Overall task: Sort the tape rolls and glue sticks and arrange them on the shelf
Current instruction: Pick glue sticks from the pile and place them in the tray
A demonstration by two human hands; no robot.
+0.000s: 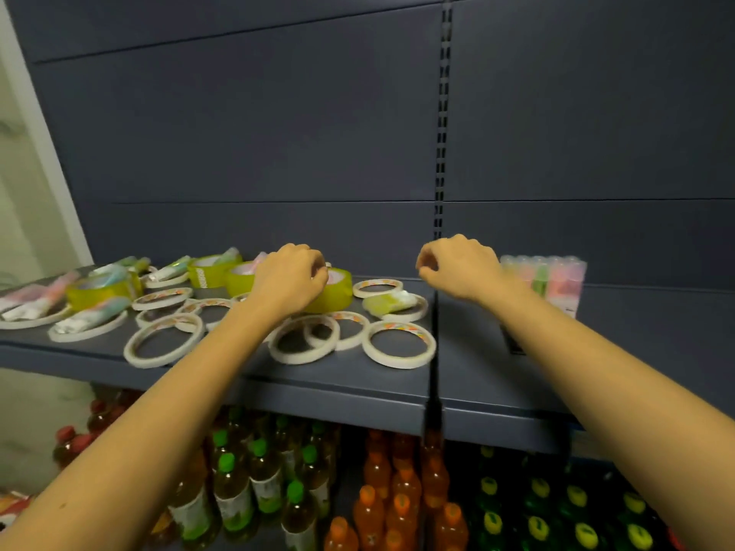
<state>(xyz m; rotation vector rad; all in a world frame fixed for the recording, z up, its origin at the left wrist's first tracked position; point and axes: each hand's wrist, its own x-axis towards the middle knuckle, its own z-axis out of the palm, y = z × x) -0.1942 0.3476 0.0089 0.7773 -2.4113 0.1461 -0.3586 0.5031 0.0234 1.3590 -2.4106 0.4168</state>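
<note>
Shelf (358, 385): four yellow tape rolls (336, 290)

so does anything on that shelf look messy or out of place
Yes. Thin white tape rings lie scattered and overlapping on the left shelf, mixed with yellow tape rolls and glue sticks. Only the glue pack at right stands tidy.

Tape rolls (399, 344) left on shelf (358, 375) — glue sticks (553, 278) right (upright), bottles (378, 491) below

Two bare forearms, sleeveless to the frame edge; left grip (292, 278), right grip (457, 268), ringless.
</note>
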